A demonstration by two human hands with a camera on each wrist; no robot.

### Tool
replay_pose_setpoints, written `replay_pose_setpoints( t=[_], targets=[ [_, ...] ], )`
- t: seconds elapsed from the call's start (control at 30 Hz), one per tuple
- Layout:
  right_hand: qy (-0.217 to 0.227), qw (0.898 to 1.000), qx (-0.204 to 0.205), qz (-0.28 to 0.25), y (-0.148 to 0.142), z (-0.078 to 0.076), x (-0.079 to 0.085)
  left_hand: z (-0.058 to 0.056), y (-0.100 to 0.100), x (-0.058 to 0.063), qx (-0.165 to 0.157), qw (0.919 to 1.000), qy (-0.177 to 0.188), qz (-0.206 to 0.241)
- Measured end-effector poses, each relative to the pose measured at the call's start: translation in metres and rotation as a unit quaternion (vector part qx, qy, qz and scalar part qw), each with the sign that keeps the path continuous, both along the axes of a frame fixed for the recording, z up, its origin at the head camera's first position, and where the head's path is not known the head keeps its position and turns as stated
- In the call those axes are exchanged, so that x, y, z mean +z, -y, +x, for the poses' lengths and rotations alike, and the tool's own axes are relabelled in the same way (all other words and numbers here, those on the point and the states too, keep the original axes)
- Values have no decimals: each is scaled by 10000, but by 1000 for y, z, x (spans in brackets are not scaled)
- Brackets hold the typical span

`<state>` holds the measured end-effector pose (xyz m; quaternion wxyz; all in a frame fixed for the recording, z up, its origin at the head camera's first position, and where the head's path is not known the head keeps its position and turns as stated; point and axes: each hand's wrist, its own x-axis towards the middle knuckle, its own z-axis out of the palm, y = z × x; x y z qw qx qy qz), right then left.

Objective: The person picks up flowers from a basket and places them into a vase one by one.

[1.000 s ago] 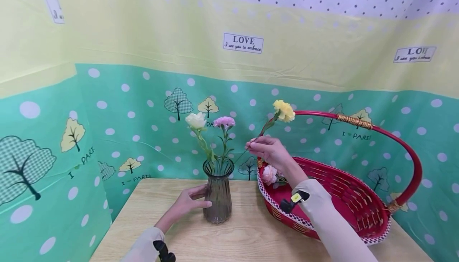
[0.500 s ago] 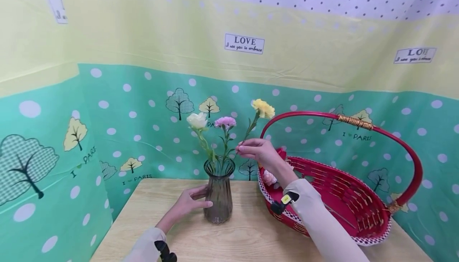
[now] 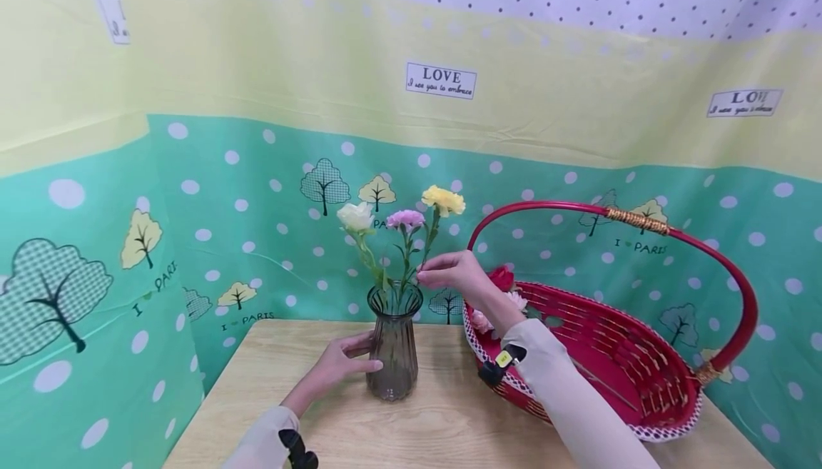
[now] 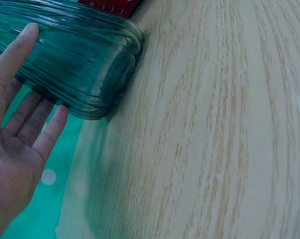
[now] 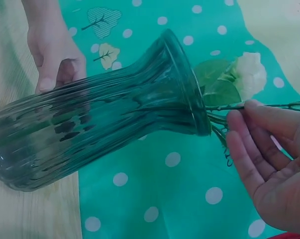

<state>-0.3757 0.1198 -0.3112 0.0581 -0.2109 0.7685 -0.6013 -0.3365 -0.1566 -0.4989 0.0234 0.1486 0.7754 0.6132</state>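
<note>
Cloth-walled booth, like a small staged set; whether home, shop or studio lies beyond, I cannot tell. Printed cloth [image 3: 270, 62] hangs creased behind my bench [image 3: 443, 419] and turns a corner on my left: dotted white above yellow above green. Trees [image 3: 324, 182], spots [image 3: 139, 342] and PARIS lettering [image 3: 651, 248] on the green; LOVE labels [image 3: 441, 81] on the yellow. Bench top: pale wood grain. Black camera [image 3: 294, 447] at my left sleeve [image 3: 260, 442].
</note>
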Motion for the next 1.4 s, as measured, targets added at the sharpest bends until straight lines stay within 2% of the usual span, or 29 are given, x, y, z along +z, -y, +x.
replay_pose_setpoints(
  t=[0.3, 0.43, 0.57, 0.7, 0.9, 1.13, 1.4],
  targets=[
    [-324, 9950, 60, 945, 7, 3, 1, -1, -1, 0, -62, 10000, -27, -27],
    [-391, 9904, -224, 1303, 9, 5, 0, -1, -1, 0, -51, 10000, -32, -42],
    [-101, 9900, -800, 1153, 6, 4, -5, -1, -1, 0, -120, 9999, -30, 29],
    [297, 9896, -1067, 921, -4, -1, -13, -1, 0, 0, -128, 9999, 0, 106],
    [488, 9886, -1014, 1005, -19, -8, -17, 0, 1, 1, -73, 9999, 26, 86],
    [270, 9874, -851, 1305, -39, -11, -15, -1, 1, -1, -23, 10000, -13, 69],
    [-26, 9772, -705, 2001, -76, -15, -14, -3, 0, -3, -18, 9999, 26, 112]
  ],
)
